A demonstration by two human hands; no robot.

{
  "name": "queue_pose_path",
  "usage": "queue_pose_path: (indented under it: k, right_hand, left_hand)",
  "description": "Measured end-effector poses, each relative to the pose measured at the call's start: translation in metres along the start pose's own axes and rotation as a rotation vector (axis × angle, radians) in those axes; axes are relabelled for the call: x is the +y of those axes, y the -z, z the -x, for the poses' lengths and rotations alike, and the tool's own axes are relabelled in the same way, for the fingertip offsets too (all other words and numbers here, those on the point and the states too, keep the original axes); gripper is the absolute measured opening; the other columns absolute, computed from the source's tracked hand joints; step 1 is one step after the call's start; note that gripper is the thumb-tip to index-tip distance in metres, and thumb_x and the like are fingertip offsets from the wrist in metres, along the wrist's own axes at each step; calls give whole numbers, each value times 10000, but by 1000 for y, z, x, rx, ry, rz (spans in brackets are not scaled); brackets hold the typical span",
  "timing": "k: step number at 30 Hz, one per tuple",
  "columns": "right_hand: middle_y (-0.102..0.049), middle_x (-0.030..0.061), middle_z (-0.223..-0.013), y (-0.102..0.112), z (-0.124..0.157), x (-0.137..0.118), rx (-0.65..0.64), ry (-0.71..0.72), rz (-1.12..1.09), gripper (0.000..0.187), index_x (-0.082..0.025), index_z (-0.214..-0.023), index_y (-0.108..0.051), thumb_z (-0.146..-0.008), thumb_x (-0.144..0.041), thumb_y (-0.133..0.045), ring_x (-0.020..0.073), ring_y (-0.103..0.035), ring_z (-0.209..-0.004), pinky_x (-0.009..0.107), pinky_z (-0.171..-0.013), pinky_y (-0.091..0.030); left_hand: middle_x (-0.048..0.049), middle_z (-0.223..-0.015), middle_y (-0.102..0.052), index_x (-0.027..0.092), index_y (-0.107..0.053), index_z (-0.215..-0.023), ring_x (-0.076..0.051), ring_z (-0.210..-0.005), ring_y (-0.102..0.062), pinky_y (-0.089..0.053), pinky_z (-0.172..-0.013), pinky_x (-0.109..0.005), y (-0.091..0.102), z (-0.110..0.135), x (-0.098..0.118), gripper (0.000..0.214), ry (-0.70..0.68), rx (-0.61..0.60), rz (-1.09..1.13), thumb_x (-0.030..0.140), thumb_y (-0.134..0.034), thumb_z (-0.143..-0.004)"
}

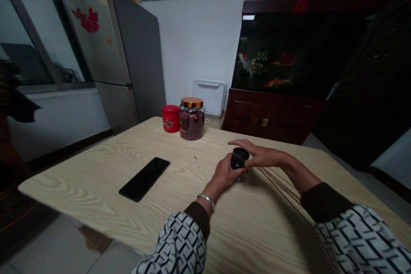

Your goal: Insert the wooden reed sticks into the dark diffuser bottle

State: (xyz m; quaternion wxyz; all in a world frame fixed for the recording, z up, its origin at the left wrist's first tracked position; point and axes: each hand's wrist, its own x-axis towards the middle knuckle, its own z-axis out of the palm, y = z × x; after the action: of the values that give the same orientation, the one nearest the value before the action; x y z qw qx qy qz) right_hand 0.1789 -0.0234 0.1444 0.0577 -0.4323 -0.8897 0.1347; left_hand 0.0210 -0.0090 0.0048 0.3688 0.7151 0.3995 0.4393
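Note:
My left hand (224, 170) is wrapped around a small dark cup (239, 157) with a black rim, standing on the table. My right hand (261, 155) arches over the cup from the right, its fingers stretched out past the far side of the rim and its thumb close to the near right side. Whether the right hand touches the cup, I cannot tell. Several thin brown sticks (278, 183) lie on the table beneath my right wrist and forearm, partly hidden by them.
A black phone (144, 179) lies flat on the wooden table (96, 175), left of my hands. At the far edge stand a red canister (170, 119) and a copper-lidded jar (192, 122) of dark red contents. Beyond are a fridge (141, 43) and a fish tank (279, 55). A person (13, 107) is partly visible at far left.

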Motion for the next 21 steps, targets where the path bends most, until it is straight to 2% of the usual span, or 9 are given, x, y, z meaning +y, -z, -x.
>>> queue_pose_path:
  k: [3, 5, 7, 9, 12, 14, 18, 20, 21]
  right_hand:
    - [-407, 174, -1543, -3, 1, -2, 58, -125, 27, 851, -177, -1522, -352, -783, -475, -651, 335, -419, -1383, 474, -1077, -362]
    - [-561, 223, -1383, -6, -3, -7, 92, -303, 172, 712, -132, -1404, -496, -836, -553, -576, 384, -529, -1258, 545, -1031, -363]
    - [-675, 213, -1186, -7, -7, -10, 71, -375, 280, 554, -128, -1250, -612, -870, -524, -533, 391, -606, -1128, 579, -1000, -356]
    - [-675, 173, -1220, -5, -9, -9, 17, -274, 253, 488, -168, -1258, -622, -846, -427, -579, 366, -599, -1156, 543, -1017, -361]
    - [-481, 121, -1507, -2, -11, -6, -13, -54, 104, 759, -226, -1468, -449, -756, -354, -677, 318, -448, -1361, 442, -1069, -367]
    - [-414, 151, -1550, -2, -11, -5, 36, -114, 105, 842, -201, -1504, -392, -752, -434, -692, 339, -405, -1392, 460, -1068, -371]
    - [-634, 198, -1274, -4, -13, -10, 48, -398, 249, 583, -168, -1292, -601, -832, -526, -598, 390, -581, -1166, 561, -972, -408]
    - [-633, 169, -1294, -3, -13, -10, 4, -303, 224, 568, -188, -1318, -592, -813, -445, -636, 365, -569, -1194, 524, -998, -407]
    - [-585, 154, -1378, -3, -12, -10, -1, -214, 184, 652, -203, -1389, -540, -786, -414, -671, 349, -528, -1259, 491, -1027, -399]
  left_hand:
    - [-80, -1037, -715, 179, -605, -1150, -237, -929, -654, -485, -778, -313, 1, 1, 3, 542, -4, -4, 23, 401, -812, -701]
    - [-74, -1031, -714, 181, -607, -1148, -228, -920, -654, -483, -772, -303, 1, 2, 3, 526, -14, -4, 46, 382, -808, -706]
    - [-71, -1036, -709, 184, -604, -1162, -221, -916, -649, -480, -762, -295, 1, 2, 3, 526, -22, -6, 59, 385, -800, -717]
    - [-69, -1025, -706, 181, -601, -1164, -219, -906, -642, -478, -748, -293, 2, 3, 1, 538, -18, -12, 46, 406, -799, -717]
    - [-69, -1017, -706, 175, -598, -1163, -223, -906, -637, -480, -747, -296, 3, 2, -2, 570, -12, -23, 26, 437, -810, -703]
    - [-69, -1019, -707, 176, -596, -1168, -222, -906, -642, -484, -754, -296, 2, 2, -3, 572, -12, -30, 39, 423, -813, -700]
    - [-62, -1028, -707, 187, -606, -1154, -219, -905, -648, -482, -763, -293, 0, 1, -1, 528, -15, -15, 48, 370, -809, -701]
    - [-66, -1036, -707, 189, -602, -1165, -224, -911, -647, -483, -765, -296, 1, 1, -1, 559, -16, -17, 44, 397, -816, -693]
    - [-68, -1041, -707, 189, -599, -1170, -227, -917, -646, -485, -767, -298, 1, 2, 0, 571, -19, -23, 46, 416, -816, -694]
